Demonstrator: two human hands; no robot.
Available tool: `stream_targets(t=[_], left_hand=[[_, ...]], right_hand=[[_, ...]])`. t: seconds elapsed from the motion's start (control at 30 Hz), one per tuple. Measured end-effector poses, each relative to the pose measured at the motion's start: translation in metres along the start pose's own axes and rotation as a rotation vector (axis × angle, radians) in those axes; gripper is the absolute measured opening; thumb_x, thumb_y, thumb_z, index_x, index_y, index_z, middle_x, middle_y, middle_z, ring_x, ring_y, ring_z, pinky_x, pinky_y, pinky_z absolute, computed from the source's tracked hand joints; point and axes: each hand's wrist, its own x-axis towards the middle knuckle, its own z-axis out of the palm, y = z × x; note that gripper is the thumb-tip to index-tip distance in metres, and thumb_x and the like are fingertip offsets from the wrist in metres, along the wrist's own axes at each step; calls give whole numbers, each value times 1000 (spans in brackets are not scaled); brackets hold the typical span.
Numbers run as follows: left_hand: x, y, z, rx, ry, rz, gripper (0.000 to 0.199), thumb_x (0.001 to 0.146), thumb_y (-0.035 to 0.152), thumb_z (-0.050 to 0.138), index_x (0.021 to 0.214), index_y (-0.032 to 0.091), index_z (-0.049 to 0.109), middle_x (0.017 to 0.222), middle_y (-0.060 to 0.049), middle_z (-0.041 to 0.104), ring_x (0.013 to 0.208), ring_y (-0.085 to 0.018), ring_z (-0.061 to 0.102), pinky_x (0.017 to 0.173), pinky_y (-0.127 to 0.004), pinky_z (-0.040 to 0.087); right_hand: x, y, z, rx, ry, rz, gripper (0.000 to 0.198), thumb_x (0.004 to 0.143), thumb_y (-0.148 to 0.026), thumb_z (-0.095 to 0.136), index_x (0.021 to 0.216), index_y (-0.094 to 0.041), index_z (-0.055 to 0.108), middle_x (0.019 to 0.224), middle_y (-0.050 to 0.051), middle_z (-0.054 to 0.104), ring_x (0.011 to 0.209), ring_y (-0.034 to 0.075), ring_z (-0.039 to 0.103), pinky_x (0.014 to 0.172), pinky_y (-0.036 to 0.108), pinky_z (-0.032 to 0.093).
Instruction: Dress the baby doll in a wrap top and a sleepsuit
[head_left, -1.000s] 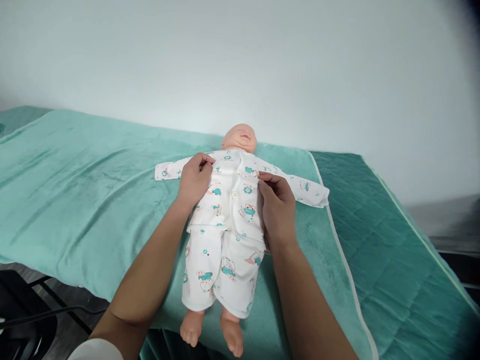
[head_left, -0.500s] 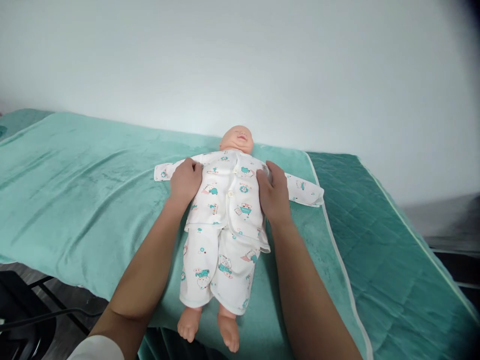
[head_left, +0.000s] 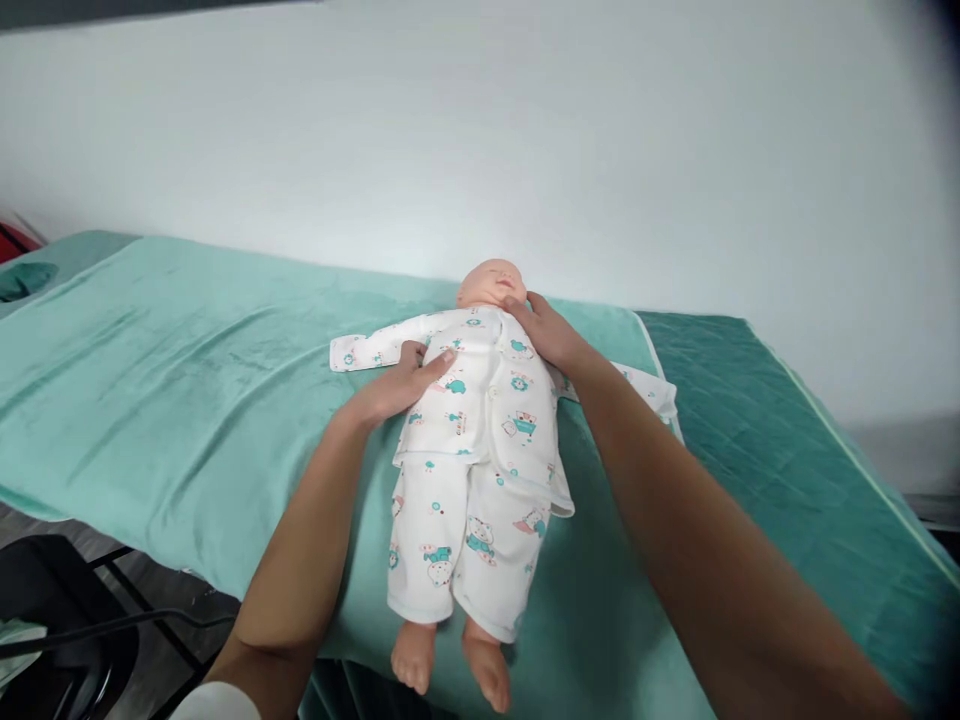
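A baby doll (head_left: 491, 285) lies on its back in a white printed long-sleeved top (head_left: 487, 400) and matching trousers (head_left: 469, 540), its bare feet toward me. My left hand (head_left: 409, 382) grips the side of its chest below the armpit, with the thumb lying on the top and the other fingers partly hidden. My right hand (head_left: 549, 330) is closed around the side of the neck and shoulder. Its thumb rests under the chin, while the fingers reach beside the head. The doll's sleeves stretch out to both sides, the one on the right partly behind my forearm.
A light green blanket (head_left: 225, 340) covers most of the bed. Darker quilted bedding (head_left: 780, 440) shows at the right. Behind stands a pale wall (head_left: 450, 130). At lower left are a black chair (head_left: 67, 600) and a dark cable (head_left: 112, 625).
My right hand has moved up from the doll's side to its neck. My left hand has shifted slightly, its thumb now stretched over the chest. The view has shifted slightly left.
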Motion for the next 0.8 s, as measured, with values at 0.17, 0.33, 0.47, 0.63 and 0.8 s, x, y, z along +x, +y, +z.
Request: stream_targets(t=[0.17, 0.33, 0.47, 0.63, 0.8], left_hand=[[-45, -18, 13, -129, 20, 85, 62, 89, 62, 55, 141, 29, 43, 127, -9, 65, 111, -25, 66, 94, -39, 54], [-124, -61, -15, 23, 262, 269, 29, 94, 48, 51, 112, 29, 64, 116, -6, 69, 108, -25, 65, 100, -43, 51], [-225, -125, -100, 305, 839, 124, 25, 94, 40, 48, 116, 33, 58, 128, -1, 62, 123, -25, 59, 107, -42, 48], [-354, -202, -212, 576, 1231, -348, 33, 79, 35, 58, 108, 20, 55, 130, -15, 56, 136, -39, 44, 108, -57, 38], [-422, -244, -262, 669, 1197, -795, 40, 70, 52, 63, 94, 21, 51, 109, -13, 58, 133, -51, 40, 91, -63, 39]], right_hand=[[-8, -18, 0, -194, -57, 31, 67, 89, -71, 47, 127, -16, 58, 130, 22, 65, 122, 37, 60, 103, 50, 40], [-42, -42, -1, -307, 51, -13, 63, 95, -63, 38, 127, -12, 56, 124, 30, 63, 124, 42, 56, 101, 58, 33], [-66, -46, -7, -308, 55, -58, 42, 92, -54, 46, 111, -20, 62, 118, 28, 65, 122, 41, 58, 98, 57, 32], [-88, -14, -17, -348, 69, -209, 28, 86, -55, 44, 84, -31, 59, 111, 22, 66, 115, 34, 61, 91, 50, 37], [-116, 5, -17, -410, 75, -302, 31, 82, -62, 38, 72, -34, 47, 86, 20, 63, 98, 40, 62, 79, 54, 36]])
